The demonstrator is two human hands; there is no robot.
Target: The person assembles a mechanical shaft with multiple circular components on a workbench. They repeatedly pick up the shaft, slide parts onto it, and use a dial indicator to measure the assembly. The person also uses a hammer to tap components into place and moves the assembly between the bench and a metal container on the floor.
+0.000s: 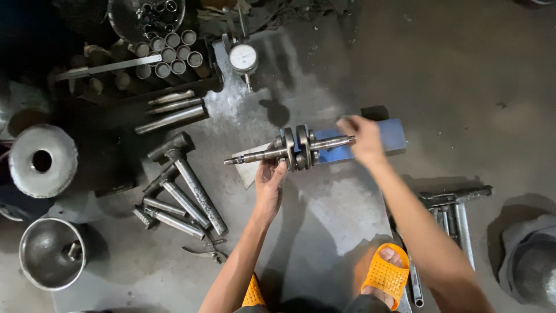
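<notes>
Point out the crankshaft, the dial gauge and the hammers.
crankshaft (pixel 296 148): head view, on its central webs.
dial gauge (pixel 243 58): head view, on its round white face.
hammers (pixel 194 186): head view, on the largest one's metal handle.

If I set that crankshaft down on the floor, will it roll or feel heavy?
The crankshaft looks like solid steel, so probably heavy for its size and fully stiff. Its round shafts and webs suggest it could roll on the concrete floor. The left hand supports it from below while the right hand grips one end.
</notes>
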